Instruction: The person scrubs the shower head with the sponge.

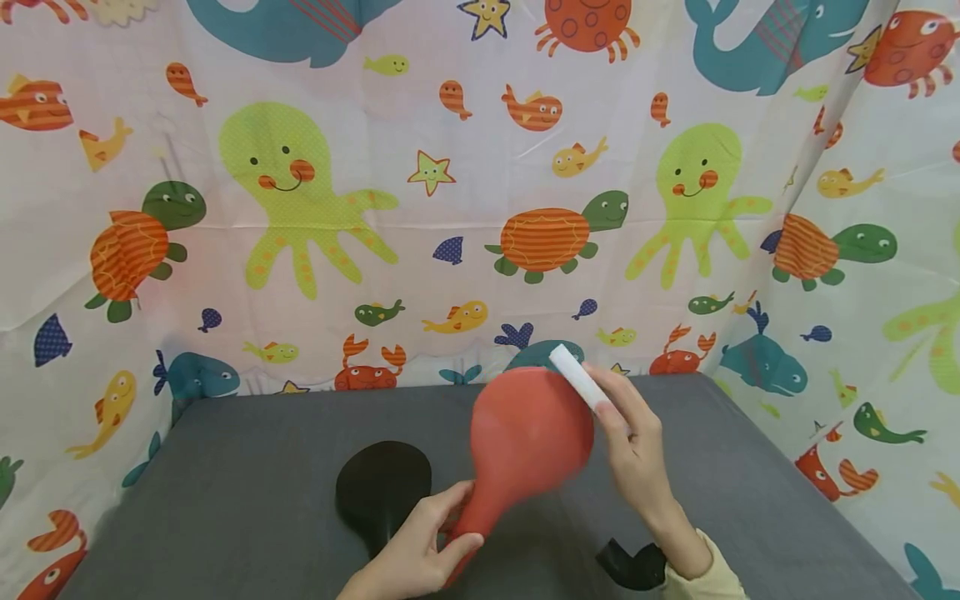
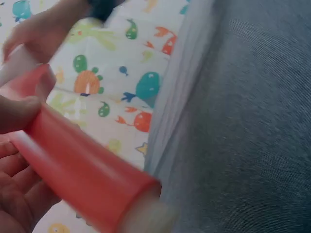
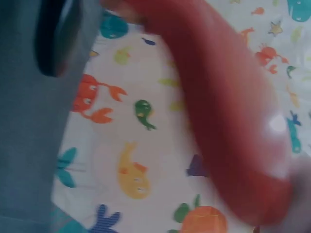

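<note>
My left hand (image 1: pixel 423 542) grips the narrow handle of a red spoon rest (image 1: pixel 531 429), its round bowl raised above the table. The handle is a curved trough in the left wrist view, with my thumb laid over the red spoon rest (image 2: pixel 80 167). A small white oblong block (image 1: pixel 579 377) is pinched between the thumb and fingers of my right hand (image 1: pixel 637 450), right at the bowl's upper right rim. In the right wrist view the red spoon rest (image 3: pixel 218 97) is blurred. A black spoon rest (image 1: pixel 384 487) lies left of it, its handle partly hidden by my left hand.
On the grey table (image 1: pixel 247 483), a curved black piece (image 1: pixel 632 567) lies beside my right sleeve (image 1: pixel 705 575). A curtain (image 1: pixel 465 250) printed with sea animals hangs behind the table and along both sides.
</note>
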`<state>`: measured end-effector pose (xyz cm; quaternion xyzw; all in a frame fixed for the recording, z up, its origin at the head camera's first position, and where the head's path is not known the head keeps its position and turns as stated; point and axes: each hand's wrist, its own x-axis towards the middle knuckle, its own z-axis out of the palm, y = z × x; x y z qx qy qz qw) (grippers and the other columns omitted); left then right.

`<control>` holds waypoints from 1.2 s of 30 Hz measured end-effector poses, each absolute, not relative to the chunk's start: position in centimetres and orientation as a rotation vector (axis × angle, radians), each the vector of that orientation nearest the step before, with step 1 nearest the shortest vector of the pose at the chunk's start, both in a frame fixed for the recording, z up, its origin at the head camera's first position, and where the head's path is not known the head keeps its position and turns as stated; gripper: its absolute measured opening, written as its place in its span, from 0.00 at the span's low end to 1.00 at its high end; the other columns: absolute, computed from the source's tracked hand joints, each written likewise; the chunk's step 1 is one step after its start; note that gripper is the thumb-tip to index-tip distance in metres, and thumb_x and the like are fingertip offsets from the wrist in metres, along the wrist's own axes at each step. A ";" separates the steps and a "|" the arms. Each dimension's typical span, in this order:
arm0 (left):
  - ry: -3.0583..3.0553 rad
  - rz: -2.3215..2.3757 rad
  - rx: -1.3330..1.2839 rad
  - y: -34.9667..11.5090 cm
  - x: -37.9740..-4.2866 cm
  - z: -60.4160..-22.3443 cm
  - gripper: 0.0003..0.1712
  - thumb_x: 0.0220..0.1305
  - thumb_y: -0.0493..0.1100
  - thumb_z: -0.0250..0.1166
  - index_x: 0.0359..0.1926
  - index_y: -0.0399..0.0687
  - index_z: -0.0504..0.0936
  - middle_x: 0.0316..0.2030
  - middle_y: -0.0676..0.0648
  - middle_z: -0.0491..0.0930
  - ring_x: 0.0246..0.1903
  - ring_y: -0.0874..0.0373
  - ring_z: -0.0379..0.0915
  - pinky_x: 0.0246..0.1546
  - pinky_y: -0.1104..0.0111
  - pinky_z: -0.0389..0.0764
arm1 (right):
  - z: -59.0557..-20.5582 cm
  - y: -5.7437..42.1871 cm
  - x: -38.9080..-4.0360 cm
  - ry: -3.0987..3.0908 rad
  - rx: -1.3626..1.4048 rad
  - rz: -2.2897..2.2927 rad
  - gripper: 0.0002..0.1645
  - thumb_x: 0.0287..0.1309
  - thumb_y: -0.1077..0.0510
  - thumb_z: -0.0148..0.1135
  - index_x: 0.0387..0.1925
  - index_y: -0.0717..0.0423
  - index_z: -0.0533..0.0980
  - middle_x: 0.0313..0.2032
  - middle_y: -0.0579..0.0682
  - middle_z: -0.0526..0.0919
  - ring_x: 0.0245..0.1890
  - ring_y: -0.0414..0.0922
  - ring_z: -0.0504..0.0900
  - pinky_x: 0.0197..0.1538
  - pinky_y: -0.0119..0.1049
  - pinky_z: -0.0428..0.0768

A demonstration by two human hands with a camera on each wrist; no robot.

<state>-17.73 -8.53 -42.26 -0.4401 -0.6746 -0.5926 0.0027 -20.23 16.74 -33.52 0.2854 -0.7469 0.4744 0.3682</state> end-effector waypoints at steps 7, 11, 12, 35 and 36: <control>-2.240 -1.542 -1.188 -8.3 -17.4 -42.4 0.23 0.63 0.39 0.60 0.58 0.44 0.68 0.41 0.49 0.77 0.34 0.64 0.73 0.33 0.70 0.77 | -33.1 17.3 -20.5 -1.980 0.739 1.148 0.24 0.57 0.72 0.50 0.56 0.61 0.72 0.55 0.55 0.74 0.53 0.41 0.72 0.48 0.25 0.74; -2.261 -1.464 -1.078 -8.4 -17.5 -42.3 0.24 0.61 0.40 0.63 0.57 0.42 0.69 0.45 0.49 0.77 0.36 0.62 0.73 0.34 0.68 0.77 | -34.3 18.0 -20.2 -2.056 0.593 1.208 0.22 0.61 0.71 0.49 0.56 0.59 0.73 0.53 0.53 0.76 0.49 0.36 0.73 0.48 0.22 0.73; -2.268 -1.423 -1.059 -8.4 -17.5 -42.3 0.24 0.61 0.39 0.63 0.57 0.41 0.69 0.45 0.49 0.76 0.35 0.62 0.73 0.34 0.68 0.77 | -34.6 18.2 -20.2 -2.083 0.555 1.211 0.22 0.61 0.70 0.50 0.56 0.58 0.73 0.53 0.53 0.77 0.48 0.35 0.73 0.47 0.22 0.73; -2.250 -0.732 -0.869 -7.9 -17.2 -42.2 0.28 0.45 0.29 0.69 0.51 0.41 0.73 0.41 0.48 0.78 0.36 0.60 0.77 0.26 0.67 0.80 | -33.5 16.7 -19.3 -1.955 0.745 0.845 0.22 0.55 0.64 0.55 0.54 0.57 0.75 0.55 0.56 0.74 0.51 0.50 0.71 0.42 0.28 0.75; -2.257 -0.731 -0.864 -7.9 -17.2 -42.2 0.28 0.45 0.30 0.69 0.51 0.41 0.73 0.41 0.48 0.78 0.36 0.60 0.77 0.26 0.67 0.80 | -33.7 17.0 -19.5 -1.990 0.684 0.861 0.24 0.54 0.66 0.56 0.55 0.57 0.75 0.54 0.54 0.75 0.50 0.49 0.72 0.41 0.27 0.76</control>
